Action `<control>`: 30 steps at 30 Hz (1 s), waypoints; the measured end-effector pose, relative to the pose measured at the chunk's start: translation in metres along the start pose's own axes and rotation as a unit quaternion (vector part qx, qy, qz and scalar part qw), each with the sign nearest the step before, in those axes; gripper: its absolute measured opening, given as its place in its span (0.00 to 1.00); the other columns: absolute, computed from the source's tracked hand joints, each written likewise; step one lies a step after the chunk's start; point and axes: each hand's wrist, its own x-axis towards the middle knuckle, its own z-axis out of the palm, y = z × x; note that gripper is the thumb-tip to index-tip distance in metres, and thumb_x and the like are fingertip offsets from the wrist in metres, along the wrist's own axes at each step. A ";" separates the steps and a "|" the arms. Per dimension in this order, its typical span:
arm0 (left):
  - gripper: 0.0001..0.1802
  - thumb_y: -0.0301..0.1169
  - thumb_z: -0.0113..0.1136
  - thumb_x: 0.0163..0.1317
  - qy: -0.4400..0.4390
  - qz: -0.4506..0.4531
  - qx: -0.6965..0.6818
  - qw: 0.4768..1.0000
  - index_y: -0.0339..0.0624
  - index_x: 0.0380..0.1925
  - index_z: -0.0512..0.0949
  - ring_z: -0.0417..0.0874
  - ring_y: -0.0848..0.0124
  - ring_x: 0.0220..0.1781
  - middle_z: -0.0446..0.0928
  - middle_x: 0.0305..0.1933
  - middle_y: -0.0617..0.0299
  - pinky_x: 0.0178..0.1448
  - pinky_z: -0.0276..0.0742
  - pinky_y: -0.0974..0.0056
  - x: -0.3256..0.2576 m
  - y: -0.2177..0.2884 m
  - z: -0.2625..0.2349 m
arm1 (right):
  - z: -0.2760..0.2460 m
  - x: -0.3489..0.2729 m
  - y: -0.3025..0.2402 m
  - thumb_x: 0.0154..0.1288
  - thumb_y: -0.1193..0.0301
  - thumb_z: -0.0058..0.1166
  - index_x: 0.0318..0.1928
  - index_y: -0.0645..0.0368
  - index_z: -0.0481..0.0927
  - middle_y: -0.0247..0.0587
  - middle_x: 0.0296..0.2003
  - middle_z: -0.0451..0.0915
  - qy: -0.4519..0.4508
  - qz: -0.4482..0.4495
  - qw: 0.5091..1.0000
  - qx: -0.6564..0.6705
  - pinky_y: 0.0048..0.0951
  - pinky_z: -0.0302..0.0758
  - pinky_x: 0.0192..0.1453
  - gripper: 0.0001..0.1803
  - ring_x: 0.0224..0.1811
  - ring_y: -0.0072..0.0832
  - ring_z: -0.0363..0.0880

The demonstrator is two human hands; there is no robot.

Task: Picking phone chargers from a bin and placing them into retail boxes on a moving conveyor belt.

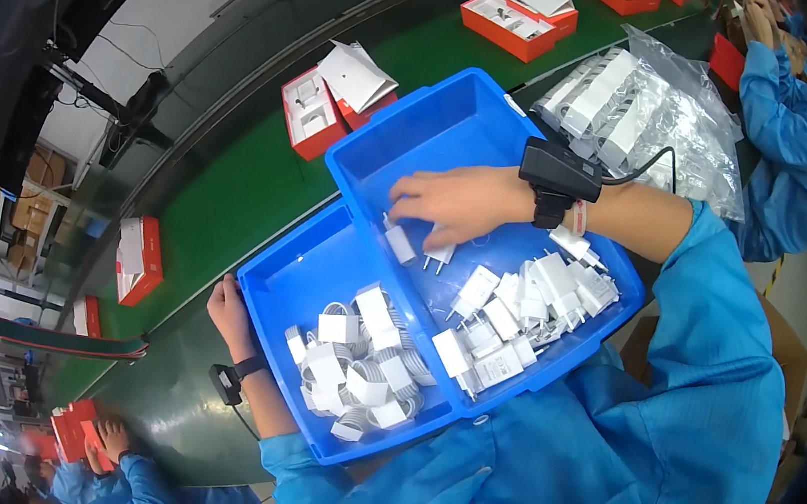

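Two blue plastic bins sit side by side in front of me. My left hand (232, 317) is at the outer left corner of the left bin (264, 280), gripping its side; some of its fingers are hidden. Inside that bin lie several coiled white cables (348, 371) with white paper wraps. My right hand (455, 203) reaches into the right bin (360, 151), fingers apart and bent downward. Just under its fingertips are a white charger plug (399, 245) and a second plug (441, 254), partly covered by the hand. Several more white charger plugs (507, 315) are heaped toward the bin's near end.
A green conveyor belt (219, 199) runs behind the bins, carrying open red boxes (314, 120) with white inserts. Clear plastic bags with white packages (643, 110) lie at the right. Co-workers in blue sleeves (789, 148) are at the upper right and lower left.
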 end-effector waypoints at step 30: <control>0.21 0.35 0.53 0.70 -0.006 -0.023 -0.068 0.997 0.40 0.17 0.73 0.59 0.83 0.20 0.64 0.15 0.75 0.24 0.53 0.71 0.003 -0.004 0.003 | 0.003 0.028 0.001 0.59 0.68 0.58 0.42 0.59 0.79 0.50 0.32 0.81 0.009 0.133 0.988 -0.078 0.46 0.77 0.44 0.12 0.40 0.48 0.82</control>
